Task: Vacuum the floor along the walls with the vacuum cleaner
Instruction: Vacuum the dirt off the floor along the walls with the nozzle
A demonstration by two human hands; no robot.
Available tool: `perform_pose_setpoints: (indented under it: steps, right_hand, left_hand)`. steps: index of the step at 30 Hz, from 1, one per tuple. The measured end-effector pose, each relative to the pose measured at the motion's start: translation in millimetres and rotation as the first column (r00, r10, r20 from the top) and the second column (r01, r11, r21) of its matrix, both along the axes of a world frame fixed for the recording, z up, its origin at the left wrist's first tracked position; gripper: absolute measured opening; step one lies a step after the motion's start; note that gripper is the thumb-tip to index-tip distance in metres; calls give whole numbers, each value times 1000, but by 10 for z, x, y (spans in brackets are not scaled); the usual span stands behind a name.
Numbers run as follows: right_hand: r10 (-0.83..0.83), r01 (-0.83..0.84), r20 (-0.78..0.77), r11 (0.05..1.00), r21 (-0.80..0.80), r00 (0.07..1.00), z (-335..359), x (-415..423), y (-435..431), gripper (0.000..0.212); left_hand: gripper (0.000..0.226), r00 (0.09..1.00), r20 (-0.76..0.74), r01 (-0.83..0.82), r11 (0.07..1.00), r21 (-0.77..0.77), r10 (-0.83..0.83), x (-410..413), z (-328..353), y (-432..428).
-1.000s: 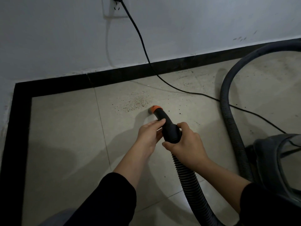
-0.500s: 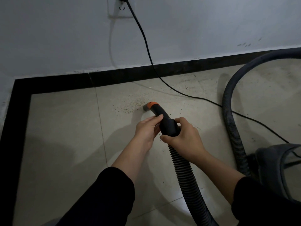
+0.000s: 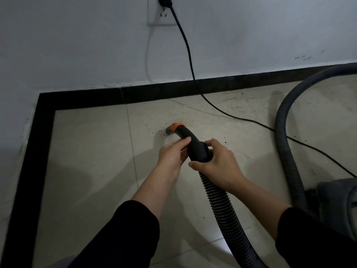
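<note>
A black vacuum nozzle (image 3: 188, 139) with an orange ring and a grey tip points down at the beige tiled floor (image 3: 92, 163), among dark crumbs (image 3: 173, 120) near the black skirting (image 3: 154, 92). My right hand (image 3: 216, 163) grips the nozzle's rear end where the ribbed grey hose (image 3: 222, 206) joins. My left hand (image 3: 172, 154) holds the nozzle from the left, fingers laid along it. The hose loops round to the grey vacuum body (image 3: 336, 207) at the right edge.
A black power cord (image 3: 190, 60) runs from the wall socket (image 3: 162, 12) down across the floor to the right, passing behind the nozzle. The room corner lies at the left, with skirting (image 3: 32, 161) along both walls. More specks dot the floor at the right.
The nozzle tip has slid left and toward the wall through the crumbs, both hands keeping their hold. The view has tilted up, showing more of the socket.
</note>
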State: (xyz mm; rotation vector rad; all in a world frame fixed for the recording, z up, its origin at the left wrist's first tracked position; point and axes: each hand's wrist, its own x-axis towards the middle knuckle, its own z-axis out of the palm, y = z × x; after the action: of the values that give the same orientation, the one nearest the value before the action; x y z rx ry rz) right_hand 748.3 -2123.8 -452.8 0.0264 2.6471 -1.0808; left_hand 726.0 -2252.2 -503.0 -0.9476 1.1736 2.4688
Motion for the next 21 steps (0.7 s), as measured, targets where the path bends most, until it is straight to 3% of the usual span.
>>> perform_pose_setpoints:
  steps: [21]
  right_hand:
    - [119,-119,3,993,-20,993,-43,-14,-443,63]
  left_hand:
    - [21,986,63,-150,987,-48,153,109,26,-459]
